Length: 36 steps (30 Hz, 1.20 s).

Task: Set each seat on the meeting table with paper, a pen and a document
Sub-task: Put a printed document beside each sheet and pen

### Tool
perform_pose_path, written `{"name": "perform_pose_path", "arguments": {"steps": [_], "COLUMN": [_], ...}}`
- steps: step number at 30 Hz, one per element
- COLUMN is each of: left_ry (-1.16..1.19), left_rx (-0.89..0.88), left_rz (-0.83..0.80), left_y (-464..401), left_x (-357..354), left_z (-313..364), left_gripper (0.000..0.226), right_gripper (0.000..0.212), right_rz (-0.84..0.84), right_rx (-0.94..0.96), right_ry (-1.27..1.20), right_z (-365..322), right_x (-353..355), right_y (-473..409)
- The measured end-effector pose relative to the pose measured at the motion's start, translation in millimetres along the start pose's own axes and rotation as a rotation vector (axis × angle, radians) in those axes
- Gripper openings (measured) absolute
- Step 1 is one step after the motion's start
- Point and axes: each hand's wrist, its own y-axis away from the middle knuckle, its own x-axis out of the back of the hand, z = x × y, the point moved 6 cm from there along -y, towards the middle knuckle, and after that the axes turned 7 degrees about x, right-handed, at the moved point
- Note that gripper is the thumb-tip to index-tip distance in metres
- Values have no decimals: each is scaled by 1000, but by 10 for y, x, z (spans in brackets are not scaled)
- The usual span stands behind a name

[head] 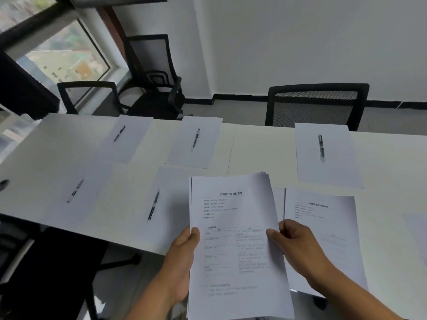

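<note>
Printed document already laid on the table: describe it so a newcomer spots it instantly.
Start at the long white meeting table and go to its near edge, just right of the stack of printed pages held in both hands. The flat printed document lies there, partly behind the right hand. Unlike the blank white sheets, each with a pen on top, it carries text.

Printed stack [235, 239] hides one pen [285, 199]; text unreadable.

Worktop [261, 144] white. Paper sheets [194, 142] white; pens [153, 205] black. Document stack [235, 245] white with grey printed text; chairs [316, 105] black mesh.
</note>
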Motion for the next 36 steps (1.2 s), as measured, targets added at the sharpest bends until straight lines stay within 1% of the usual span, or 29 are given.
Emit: {"name": "perform_pose_path", "arguments": {"steps": [5,8,14,16,17,20,25,30,36], "left_ry": [-1,-8,-59,-74,-85,-105,-80,-90,-129], "left_rx": [-9,-11,-9,-9,-3,-4,1,11,31], "left_rz": [1,-14,-84,-94,-99,-121,-145,-160,-134], "left_y": [-11,-67,-193,-232,-227,-191,-241,-336,-590], "left_x": [541,941,1751,1896,2107,2427,2676,2719,2743], "left_z": [183,309,585,680,737,857,996,1090,1253], "left_gripper": [34,34,36,36,36,36,36,36,35], "right_gripper": [39,42,43,42,41,41,42,43,43], "right_rz": [-8,-4,52,83,85,116,130,161,148], "right_rx": [-11,-17,-5,-12,-15,-15,-8,6,-11], "right_ry": [18,43,96,90,91,54,29,51,-3], "right_z": [-266,-437,-775,-876,-950,-1142,-1304,-1399,-1349], "right_x": [-474,-841,-1612,-1737,-1937,-2236,-2470,-2518,-2606], "right_y": [-5,14,113,149,187,272,317,231,-44]}}
